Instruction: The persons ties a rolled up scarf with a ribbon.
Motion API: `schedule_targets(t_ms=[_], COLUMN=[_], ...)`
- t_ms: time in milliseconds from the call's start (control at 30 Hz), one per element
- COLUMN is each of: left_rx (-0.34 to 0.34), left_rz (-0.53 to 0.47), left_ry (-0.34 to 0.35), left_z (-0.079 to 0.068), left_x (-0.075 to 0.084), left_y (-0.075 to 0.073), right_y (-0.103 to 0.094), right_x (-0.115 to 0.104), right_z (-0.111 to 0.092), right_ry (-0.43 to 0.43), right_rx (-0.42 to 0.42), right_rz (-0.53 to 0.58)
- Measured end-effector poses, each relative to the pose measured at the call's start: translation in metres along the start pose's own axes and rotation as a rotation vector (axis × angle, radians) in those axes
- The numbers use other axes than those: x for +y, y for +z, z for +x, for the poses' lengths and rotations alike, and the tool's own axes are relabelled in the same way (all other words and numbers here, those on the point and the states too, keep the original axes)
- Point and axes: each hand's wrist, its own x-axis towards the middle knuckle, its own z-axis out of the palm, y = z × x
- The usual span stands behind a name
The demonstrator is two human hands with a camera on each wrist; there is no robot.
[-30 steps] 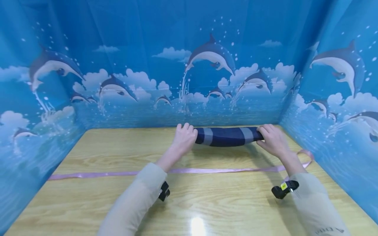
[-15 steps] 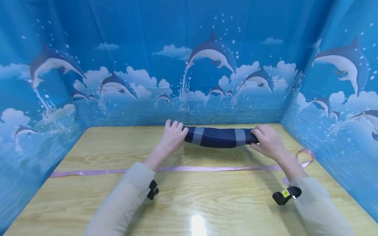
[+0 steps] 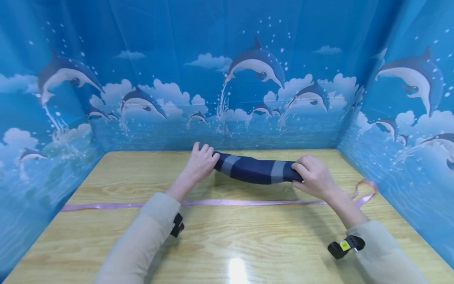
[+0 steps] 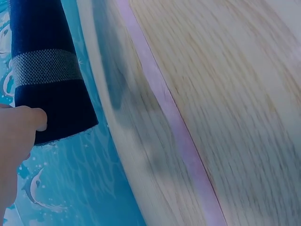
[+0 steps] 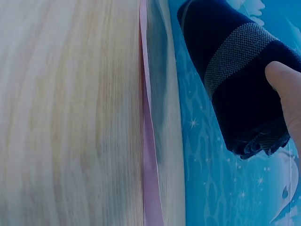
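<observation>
A rolled-up navy towel (image 3: 253,170) with two grey bands is held above the far part of the table, sagging a little and lower at its right end. My left hand (image 3: 201,162) grips its left end, with the thumb on the dark cloth (image 4: 59,106) in the left wrist view. At the other end, my right hand (image 3: 313,177) holds the roll between thumb and fingers. The right wrist view shows the roll's layered, frayed end (image 5: 258,143) beside the thumb. A pink ribbon (image 3: 234,202) lies across the table below the roll, partly hidden by the left forearm.
The ribbon's curled loop (image 3: 370,185) stands up near the table's right edge. Blue dolphin-print curtains (image 3: 159,51) enclose the back and both sides of the wood-grain table (image 3: 276,244). A bright glare spot (image 3: 237,271) shows near the front.
Both hands have moved left with the rolled towel. The right hand has also come lower and nearer, so the roll now slants down to the right. The ribbon stays in place.
</observation>
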Motion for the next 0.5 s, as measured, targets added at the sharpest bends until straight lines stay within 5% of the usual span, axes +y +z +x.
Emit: schedule_targets(t_ms=[500], left_rx=[0.016], left_rz=[0.042], left_ry=[0.005], left_z=[0.002], left_x=[-0.013], left_y=[0.001], right_y=[0.0], right_x=[-0.039], right_z=[0.022], right_ry=[-0.094], right_rx=[0.04], right_rz=[0.041])
